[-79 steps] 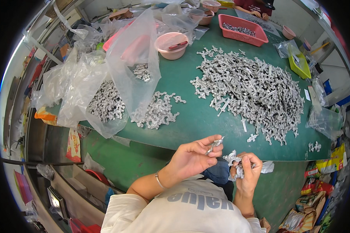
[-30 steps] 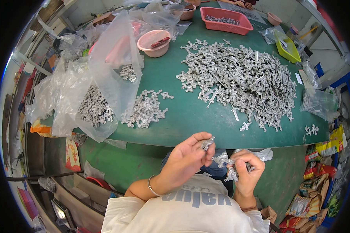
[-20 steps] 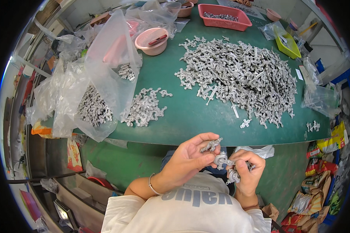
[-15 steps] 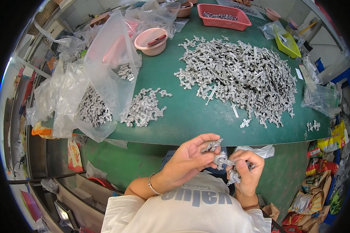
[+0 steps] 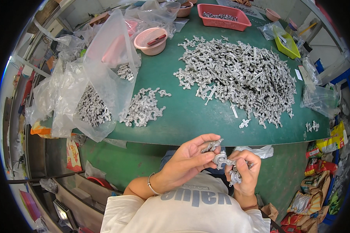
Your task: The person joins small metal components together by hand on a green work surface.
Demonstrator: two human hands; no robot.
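In front of my chest, below the table edge, both hands hold small silver-grey cast metal parts. Thumb and fingers of my left hand [image 5: 188, 157] close on a lobed metal part [image 5: 219, 159]; another metal piece [image 5: 212, 146] sticks out past its fingertips. My right hand [image 5: 247, 167], fist curled, pinches the other end of the lobed part. A further metal piece [image 5: 235, 177] pokes out beneath its fingers, and how many lie inside the palm is hidden. Ahead on the green table [image 5: 167, 124] lies a big heap of like metal parts [image 5: 241, 77], with a smaller pile [image 5: 144, 108] to its left.
Clear plastic bags [image 5: 93, 77] holding metal parts stand at the table's left. Behind are a pink bowl [image 5: 151, 42] with a red-handled tool and a red tray [image 5: 224, 17] of metal rings. A yellow-green basket [image 5: 287, 44] sits far right; several parts [image 5: 312, 126] lie near the right corner.
Hardly anything differs. Both hands keep their grip on the metal parts, with only a slight shift of the right fingers.
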